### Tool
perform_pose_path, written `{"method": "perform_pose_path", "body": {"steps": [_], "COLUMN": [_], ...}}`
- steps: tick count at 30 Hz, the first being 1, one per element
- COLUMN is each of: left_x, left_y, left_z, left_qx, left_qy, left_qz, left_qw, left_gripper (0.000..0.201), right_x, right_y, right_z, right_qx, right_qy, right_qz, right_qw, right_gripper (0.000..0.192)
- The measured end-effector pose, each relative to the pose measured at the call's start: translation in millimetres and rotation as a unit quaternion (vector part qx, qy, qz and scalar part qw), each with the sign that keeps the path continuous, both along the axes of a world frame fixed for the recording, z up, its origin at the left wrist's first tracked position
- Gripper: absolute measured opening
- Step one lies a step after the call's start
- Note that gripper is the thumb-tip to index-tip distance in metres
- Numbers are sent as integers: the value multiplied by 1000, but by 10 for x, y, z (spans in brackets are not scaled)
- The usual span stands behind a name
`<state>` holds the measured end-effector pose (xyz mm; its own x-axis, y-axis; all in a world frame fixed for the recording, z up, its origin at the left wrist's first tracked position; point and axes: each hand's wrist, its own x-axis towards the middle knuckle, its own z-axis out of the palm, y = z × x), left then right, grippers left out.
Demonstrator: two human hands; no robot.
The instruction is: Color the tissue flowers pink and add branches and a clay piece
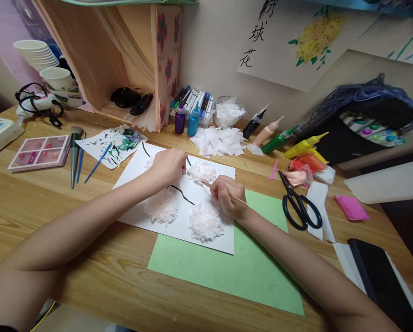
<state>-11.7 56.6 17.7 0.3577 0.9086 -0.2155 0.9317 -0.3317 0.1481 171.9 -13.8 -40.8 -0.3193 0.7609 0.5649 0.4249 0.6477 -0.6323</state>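
Note:
A white sheet (137,173) with black painted stems lies on the wooden table. It carries three fluffy white tissue flowers: one upper (202,171), one lower left (162,208), one lower right (205,222). My left hand (168,165) rests curled on the sheet just left of the upper flower, apparently pinching something small. My right hand (229,196) grips a thin wooden stick (239,199), its tip touching the upper flower's lower edge.
A green sheet (248,267) lies under the white one. Black scissors (298,203) are to the right, a pile of tissue squares (220,140) and paint bottles (187,119) behind. Brushes (80,159), a palette box (40,151), paper cups (37,53), a phone (379,276) surround.

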Motion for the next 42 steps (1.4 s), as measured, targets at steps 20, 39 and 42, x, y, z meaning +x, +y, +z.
{"method": "perform_pose_path", "body": {"steps": [20, 39, 42], "left_x": [-38, -64, -51], "left_y": [23, 13, -2], "left_z": [-48, -42, -29], "left_qx": [3, 10, 11], "left_qy": [-10, -24, -18], "left_qz": [1, -11, -7], "left_qw": [1000, 1000, 1000], "left_gripper": [19, 19, 20], "right_x": [225, 236, 305], "right_y": [197, 886, 725], "right_z": [28, -105, -97], "right_qx": [65, 41, 1], "right_qy": [69, -48, 10], "right_qz": [-121, -144, -178], "right_qw": [988, 988, 984], "right_gripper": [39, 12, 9]}}
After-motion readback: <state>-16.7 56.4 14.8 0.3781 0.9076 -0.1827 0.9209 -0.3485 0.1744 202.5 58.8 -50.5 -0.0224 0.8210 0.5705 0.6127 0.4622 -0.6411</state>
